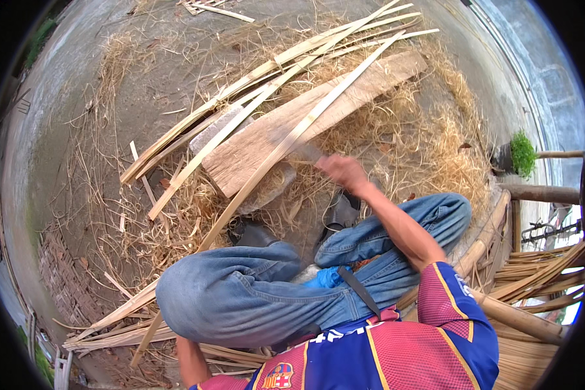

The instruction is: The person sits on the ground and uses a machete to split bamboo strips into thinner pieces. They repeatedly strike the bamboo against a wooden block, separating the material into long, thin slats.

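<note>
clearly the thing in hand is the long bamboo strip [276, 151], a pale, thin slat running on a slant across the wooden plank [318, 117], from near the plank's far end down past the person's left knee [195, 292]. judging by its look it is light, stiff along its length yet springy, with hard sharp edges and a smooth, rather slippery skin; it would likely whip or twist if held only at one end. a good hold would be on its flat faces, close to where it crosses the plank, with the lower end steadied behind the knee.

the right hand [342, 171] sits just off the near edge of the plank, beside the strip, blurred with motion. its fingers look curled together around a grey blade-like tool [309, 153] whose tip lies against the strip where it rests on the plank; how tight the grip is i cannot tell through the blur.

the left hand is hidden; only its forearm [190, 361] shows below the knee, well away from the plank, near the strip's lower end, so whether those fingers are spread or pinching the strip cannot be told.

around the plank lie more bamboo slats [253, 81] on its far side, and pale shavings [429, 149] heaped along its right, on the concrete ground [78, 110].
</note>
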`<state>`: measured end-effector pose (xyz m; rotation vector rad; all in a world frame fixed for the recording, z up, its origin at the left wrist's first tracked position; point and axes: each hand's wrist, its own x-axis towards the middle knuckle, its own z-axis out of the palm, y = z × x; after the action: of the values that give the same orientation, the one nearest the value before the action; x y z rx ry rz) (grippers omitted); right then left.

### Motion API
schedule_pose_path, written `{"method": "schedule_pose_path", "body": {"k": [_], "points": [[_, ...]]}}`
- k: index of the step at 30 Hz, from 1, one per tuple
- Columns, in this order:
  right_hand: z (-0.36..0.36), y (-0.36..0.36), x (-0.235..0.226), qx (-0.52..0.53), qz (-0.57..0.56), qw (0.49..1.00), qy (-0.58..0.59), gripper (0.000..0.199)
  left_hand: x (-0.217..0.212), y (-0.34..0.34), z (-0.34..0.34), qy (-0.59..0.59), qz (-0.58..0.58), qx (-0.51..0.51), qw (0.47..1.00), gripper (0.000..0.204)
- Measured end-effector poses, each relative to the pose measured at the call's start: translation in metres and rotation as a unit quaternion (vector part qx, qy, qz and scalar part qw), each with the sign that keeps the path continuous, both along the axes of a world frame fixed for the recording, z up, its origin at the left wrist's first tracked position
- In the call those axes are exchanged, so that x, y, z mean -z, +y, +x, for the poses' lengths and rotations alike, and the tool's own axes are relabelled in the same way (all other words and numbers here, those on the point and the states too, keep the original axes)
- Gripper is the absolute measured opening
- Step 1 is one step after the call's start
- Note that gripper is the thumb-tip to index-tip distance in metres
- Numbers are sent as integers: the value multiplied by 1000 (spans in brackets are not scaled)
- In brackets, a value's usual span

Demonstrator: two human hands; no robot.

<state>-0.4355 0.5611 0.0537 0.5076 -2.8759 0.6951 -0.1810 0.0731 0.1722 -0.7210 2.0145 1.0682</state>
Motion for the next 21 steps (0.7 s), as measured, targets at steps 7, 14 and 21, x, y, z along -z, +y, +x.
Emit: {"method": "schedule_pose_path", "body": {"k": [7,14,21], "points": [[-25,-2,-53,128,-26,967,-217,72,2,-23,-2,1,27,1,1000,51],[67,-90,-77,-126,72,951,-272,62,30,66,-106,31,204,6,978,53],[-12,19,-80,233,-165,921,-265,61,30,39,-61,113,99,-59,987,52]]}}
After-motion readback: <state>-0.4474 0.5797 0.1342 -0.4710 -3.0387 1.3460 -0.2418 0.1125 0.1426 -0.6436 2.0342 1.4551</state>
